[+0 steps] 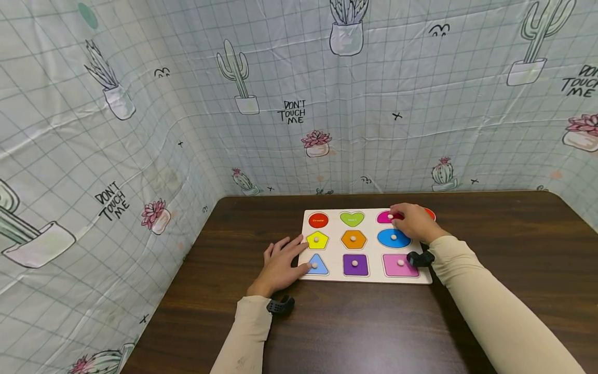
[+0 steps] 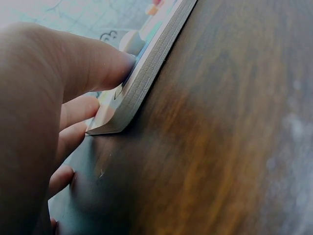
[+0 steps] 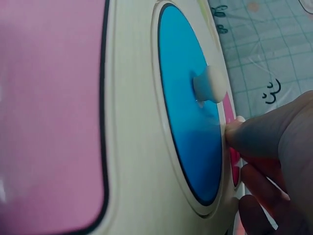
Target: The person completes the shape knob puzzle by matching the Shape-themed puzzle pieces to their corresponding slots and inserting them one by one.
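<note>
A white knobbed shape puzzle board (image 1: pixel 336 248) lies on the table. At its back right, my right hand (image 1: pixel 416 222) pinches at the small knob of a magenta piece (image 3: pixel 230 110), which the fingers partly cover; its full outline is hidden. In front of that hand lies a blue oval piece (image 1: pixel 394 238) with a pale knob. My left hand (image 1: pixel 279 266) rests along the board's left edge with fingers spread, the thumb touching near the light blue triangle piece (image 1: pixel 319 265). Behind my right hand, a red piece (image 1: pixel 430 213) shows only in part.
Yellow pentagon (image 1: pixel 317 240), orange hexagon (image 1: pixel 353 239), purple square (image 1: pixel 356 265) and pink rectangle (image 1: pixel 394 265) pieces sit in the board. The knobless red circle (image 1: pixel 318 221) and green heart (image 1: pixel 352 219) places show printed words. A patterned cloth (image 1: pixel 355 104) hangs behind the brown table (image 1: pixel 355 322).
</note>
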The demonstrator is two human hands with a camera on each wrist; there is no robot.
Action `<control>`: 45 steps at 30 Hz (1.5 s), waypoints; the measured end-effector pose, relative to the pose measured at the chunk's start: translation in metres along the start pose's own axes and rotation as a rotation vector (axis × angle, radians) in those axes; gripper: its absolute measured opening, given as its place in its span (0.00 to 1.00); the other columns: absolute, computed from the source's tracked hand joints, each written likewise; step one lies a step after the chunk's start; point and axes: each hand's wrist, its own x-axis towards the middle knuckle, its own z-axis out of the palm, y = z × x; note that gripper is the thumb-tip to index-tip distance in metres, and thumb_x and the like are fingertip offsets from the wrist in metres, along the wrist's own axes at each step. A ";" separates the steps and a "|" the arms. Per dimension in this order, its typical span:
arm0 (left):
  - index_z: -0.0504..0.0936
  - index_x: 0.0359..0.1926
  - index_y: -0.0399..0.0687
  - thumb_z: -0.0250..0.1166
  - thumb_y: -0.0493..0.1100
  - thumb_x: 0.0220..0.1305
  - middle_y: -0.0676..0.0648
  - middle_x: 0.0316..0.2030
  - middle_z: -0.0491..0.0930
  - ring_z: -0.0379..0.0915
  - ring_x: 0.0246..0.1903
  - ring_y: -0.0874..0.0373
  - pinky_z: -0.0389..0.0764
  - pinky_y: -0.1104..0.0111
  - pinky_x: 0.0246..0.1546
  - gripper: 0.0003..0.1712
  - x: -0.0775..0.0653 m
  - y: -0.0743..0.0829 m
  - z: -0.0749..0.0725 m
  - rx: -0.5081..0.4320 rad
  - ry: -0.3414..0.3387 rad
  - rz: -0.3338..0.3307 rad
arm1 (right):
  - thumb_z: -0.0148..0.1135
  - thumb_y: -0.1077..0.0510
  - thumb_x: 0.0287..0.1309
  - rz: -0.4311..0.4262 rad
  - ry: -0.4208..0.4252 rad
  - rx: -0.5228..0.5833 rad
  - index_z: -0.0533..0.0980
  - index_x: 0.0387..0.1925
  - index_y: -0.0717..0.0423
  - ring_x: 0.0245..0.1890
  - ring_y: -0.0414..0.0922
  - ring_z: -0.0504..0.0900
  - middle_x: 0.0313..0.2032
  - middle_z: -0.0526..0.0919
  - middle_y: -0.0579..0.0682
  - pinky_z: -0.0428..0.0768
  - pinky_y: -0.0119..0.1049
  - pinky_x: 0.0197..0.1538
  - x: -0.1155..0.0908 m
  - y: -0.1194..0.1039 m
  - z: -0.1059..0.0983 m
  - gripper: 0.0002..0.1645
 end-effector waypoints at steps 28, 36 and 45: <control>0.71 0.72 0.57 0.59 0.59 0.65 0.55 0.75 0.59 0.46 0.74 0.46 0.37 0.40 0.70 0.35 -0.001 0.001 0.000 -0.025 0.019 0.015 | 0.57 0.52 0.71 0.054 0.226 0.200 0.77 0.57 0.64 0.54 0.64 0.75 0.54 0.80 0.67 0.74 0.62 0.57 -0.036 0.004 -0.005 0.22; 0.71 0.72 0.56 0.60 0.60 0.65 0.54 0.76 0.58 0.46 0.74 0.45 0.37 0.39 0.70 0.36 0.002 0.001 -0.002 -0.017 0.010 0.029 | 0.57 0.51 0.72 0.089 0.372 0.242 0.80 0.53 0.61 0.47 0.58 0.79 0.48 0.83 0.62 0.79 0.54 0.49 -0.054 0.010 -0.011 0.19; 0.71 0.72 0.57 0.60 0.59 0.65 0.55 0.76 0.58 0.45 0.75 0.46 0.37 0.40 0.70 0.36 0.000 0.001 -0.002 -0.025 0.004 0.013 | 0.56 0.52 0.71 0.077 0.392 0.181 0.81 0.51 0.62 0.42 0.54 0.78 0.46 0.84 0.63 0.75 0.38 0.38 -0.064 0.031 -0.025 0.19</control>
